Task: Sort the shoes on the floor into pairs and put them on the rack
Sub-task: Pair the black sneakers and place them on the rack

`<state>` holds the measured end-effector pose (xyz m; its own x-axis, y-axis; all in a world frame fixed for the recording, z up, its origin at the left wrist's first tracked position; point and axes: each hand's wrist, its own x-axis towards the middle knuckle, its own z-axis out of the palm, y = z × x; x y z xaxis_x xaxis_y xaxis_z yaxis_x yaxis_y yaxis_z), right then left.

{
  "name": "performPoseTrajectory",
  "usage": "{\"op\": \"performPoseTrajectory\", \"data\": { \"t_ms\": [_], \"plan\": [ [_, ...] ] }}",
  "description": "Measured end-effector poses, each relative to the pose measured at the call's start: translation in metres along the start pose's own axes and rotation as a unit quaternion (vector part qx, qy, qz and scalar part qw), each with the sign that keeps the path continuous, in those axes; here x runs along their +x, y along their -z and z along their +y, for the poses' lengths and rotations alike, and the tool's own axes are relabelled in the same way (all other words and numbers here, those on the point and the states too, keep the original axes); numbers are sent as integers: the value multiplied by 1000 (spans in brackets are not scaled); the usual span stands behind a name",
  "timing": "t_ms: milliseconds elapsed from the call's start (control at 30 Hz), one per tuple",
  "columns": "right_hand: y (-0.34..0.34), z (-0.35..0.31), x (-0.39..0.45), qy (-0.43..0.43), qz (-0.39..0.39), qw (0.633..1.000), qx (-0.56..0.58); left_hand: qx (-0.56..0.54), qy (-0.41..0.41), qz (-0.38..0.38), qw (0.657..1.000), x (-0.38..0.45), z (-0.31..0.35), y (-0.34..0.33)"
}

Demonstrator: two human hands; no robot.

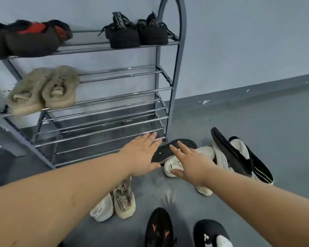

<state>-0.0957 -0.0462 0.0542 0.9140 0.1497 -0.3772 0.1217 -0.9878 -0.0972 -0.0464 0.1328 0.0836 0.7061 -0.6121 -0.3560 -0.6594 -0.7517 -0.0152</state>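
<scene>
Both my hands reach toward a heap of shoes on the floor beside the grey metal rack (175, 72). My left hand (141, 154) hovers with straight fingers over the rack's lowest bars. My right hand (189, 163) is spread above a white shoe (171, 167) and an overturned shoe showing its black sole (168, 148). More white and black shoes (239, 154) lie tangled to the right. A cream pair (114, 202) stands on the floor under my left forearm. On the rack sit a black pair (137, 32), a beige pair (45, 90) and a dark pair with red lining (25, 38).
Two black shoes (159, 229), one with orange marks, one with white (212, 234), are at the bottom edge, apparently on the wearer's feet. The rack's lower shelves and right half of the second shelf hold nothing. Grey floor stretches to the right along the pale wall.
</scene>
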Motion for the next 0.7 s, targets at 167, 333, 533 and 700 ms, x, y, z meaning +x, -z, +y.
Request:
{"op": "performPoseTrajectory", "data": {
  "t_ms": [167,333,533,700],
  "plan": [
    [-49,65,-23,-59,-41,997,27,5,-46,-45,998,47,52,-30],
    [-93,109,-30,-76,-76,994,37,25,-72,-89,993,84,83,-58],
    [-122,156,-14,-136,-69,986,63,22,-72,-133,988,127,98,-81],
    [-132,207,0,-212,-25,973,92,4,-66,-130,989,179,117,-76]
  ]
}}
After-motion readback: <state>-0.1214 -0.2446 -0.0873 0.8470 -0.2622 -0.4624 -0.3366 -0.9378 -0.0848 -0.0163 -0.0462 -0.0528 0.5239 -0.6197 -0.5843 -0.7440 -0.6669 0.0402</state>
